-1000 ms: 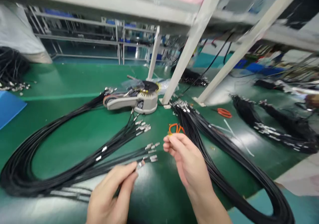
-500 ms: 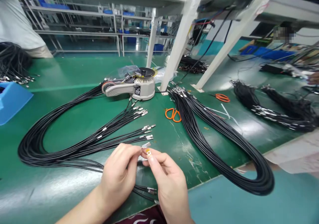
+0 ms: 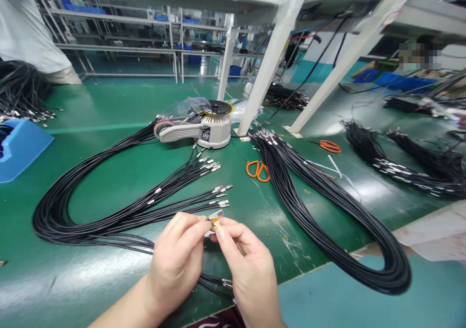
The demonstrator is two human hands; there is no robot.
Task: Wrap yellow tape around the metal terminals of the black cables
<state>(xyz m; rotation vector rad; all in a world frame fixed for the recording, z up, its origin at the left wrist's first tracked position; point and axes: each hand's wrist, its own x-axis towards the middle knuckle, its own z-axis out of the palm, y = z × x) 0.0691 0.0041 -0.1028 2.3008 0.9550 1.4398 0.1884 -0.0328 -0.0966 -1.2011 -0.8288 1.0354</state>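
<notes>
My left hand (image 3: 178, 255) is closed, thumb and fingers pinching a black cable just behind its silvery metal connector (image 3: 219, 215). My right hand (image 3: 249, 265) is closed beside it, thumb and forefinger gripping a small piece of yellow tape (image 3: 216, 222) with white marks, against the connector. Fingers cover part of both. Below the hands, more cable ends (image 3: 226, 283) with metal connectors lie on the green table. A looped bundle of black cables (image 3: 47, 211) curves round to the left, its connector ends fanned out just beyond my hands.
A grey tape dispenser (image 3: 215, 131) stands behind the cables. Orange-handled scissors (image 3: 257, 171) lie right of it, with another orange pair (image 3: 329, 146) farther off. A second cable bundle (image 3: 396, 265) overhangs the front edge. White posts (image 3: 271, 56) and a blue bin (image 3: 24, 148) flank the table.
The view has shifted slightly, so the scene sits a little farther right. My hands stay together, and the connector and yellow tape have turned slightly between the fingers.
</notes>
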